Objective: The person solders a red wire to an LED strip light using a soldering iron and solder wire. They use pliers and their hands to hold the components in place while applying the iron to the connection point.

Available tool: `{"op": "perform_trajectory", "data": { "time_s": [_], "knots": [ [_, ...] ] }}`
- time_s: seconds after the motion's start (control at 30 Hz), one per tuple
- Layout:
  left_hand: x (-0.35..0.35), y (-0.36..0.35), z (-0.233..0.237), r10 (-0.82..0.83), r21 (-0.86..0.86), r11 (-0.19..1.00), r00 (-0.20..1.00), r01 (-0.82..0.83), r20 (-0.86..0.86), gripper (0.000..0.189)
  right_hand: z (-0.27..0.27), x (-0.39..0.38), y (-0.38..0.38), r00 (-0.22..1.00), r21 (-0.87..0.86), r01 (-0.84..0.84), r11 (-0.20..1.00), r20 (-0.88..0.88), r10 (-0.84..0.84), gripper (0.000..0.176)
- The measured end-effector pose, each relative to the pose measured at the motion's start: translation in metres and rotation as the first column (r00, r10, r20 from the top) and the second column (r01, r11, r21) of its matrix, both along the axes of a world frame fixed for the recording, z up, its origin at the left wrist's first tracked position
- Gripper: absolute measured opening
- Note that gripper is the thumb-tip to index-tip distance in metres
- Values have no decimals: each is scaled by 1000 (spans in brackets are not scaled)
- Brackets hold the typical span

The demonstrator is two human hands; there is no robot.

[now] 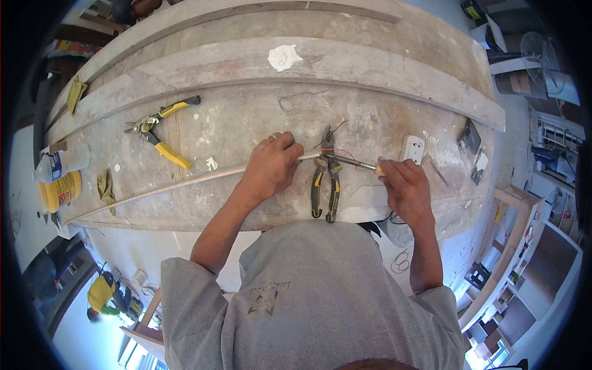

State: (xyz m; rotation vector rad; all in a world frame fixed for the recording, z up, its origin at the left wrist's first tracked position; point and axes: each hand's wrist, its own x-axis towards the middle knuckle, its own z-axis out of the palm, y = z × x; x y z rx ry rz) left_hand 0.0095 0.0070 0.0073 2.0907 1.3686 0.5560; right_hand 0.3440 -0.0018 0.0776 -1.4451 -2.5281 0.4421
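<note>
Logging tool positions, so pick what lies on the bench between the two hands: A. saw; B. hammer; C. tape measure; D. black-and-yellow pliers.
D: the pliers lie on the bench between the left hand, gripping a white strip, and the right hand, gripping a thin tool.

Stained workbench (246, 117), yellow snips (151, 127), pliers (325, 185), thin tube (185, 182), white socket (412, 148), bottle (61, 164)

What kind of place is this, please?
Probably a workshop or a building site: a rough, plaster-stained workbench carries pliers, yellow-handled snips and a loose wall socket.
</note>
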Motion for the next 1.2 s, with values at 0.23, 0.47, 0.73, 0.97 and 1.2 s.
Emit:
{"op": "perform_trajectory", "data": {
  "time_s": [0.23,0.47,0.73,0.97,1.2],
  "knots": [
    [0,3,3,-6,-19,1000,1000,5,-18,16,0,-1,2,1000,-17,-13,1000,7,13,50],
    [1,0,5,3,-23,1000,1000,-3,4,15,0,-2,2,1000,5,-19,1000,2,19,50],
    [0,1,3,-12,-34,999,1000,12,4,16,-3,0,3,999,30,-40,999,16,40,47],
    [-2,0,0,-6,-34,999,1000,6,-13,21,-3,0,3,999,33,-40,999,24,39,47],
    [-2,0,3,3,-45,999,1000,-3,4,20,2,-9,5,999,12,-38,999,7,38,47]
  ]
}}
